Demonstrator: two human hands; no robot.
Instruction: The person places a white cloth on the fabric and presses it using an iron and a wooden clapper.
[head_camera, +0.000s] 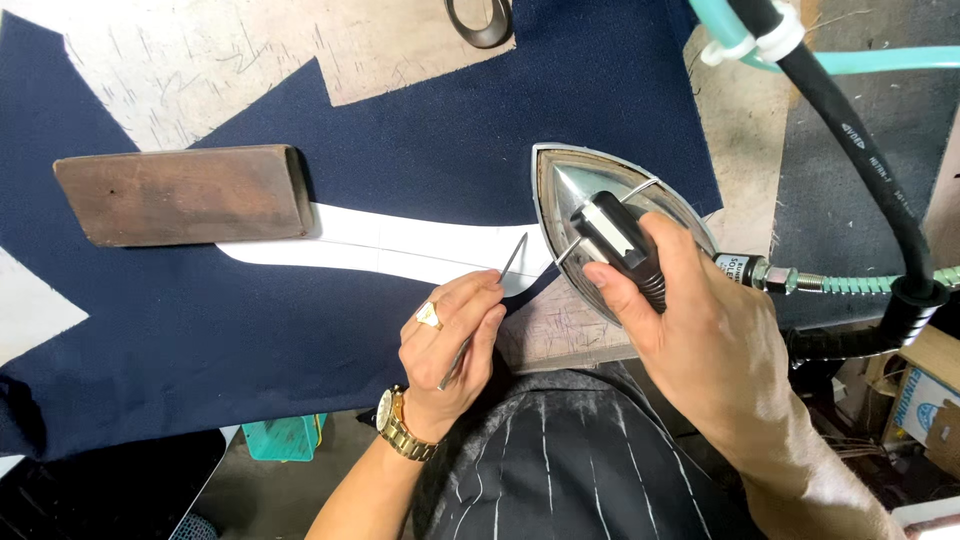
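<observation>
Gripping the steam iron (600, 215) handle in my closed right hand (690, 320), iron flat on navy fabric (300, 340), my left hand (455, 345) fingers pinching a thin metal tool (512, 258), tip on white pattern strip (400, 250), wooden block (180, 195) weighting its far end.

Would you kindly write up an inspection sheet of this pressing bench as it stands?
Surface: worn, scratched table, mostly covered by navy cloth.
Job's things: steam iron on the cloth's edge; curved white pattern strip; thin metal tool.
Clutter: wooden block weighing the strip; black loop at the top edge.
Grippers: right hand grips the iron handle; left hand pinches the metal tool.
Cables: black hose and teal tube behind the iron.
Surroundings: cardboard boxes at right.
</observation>
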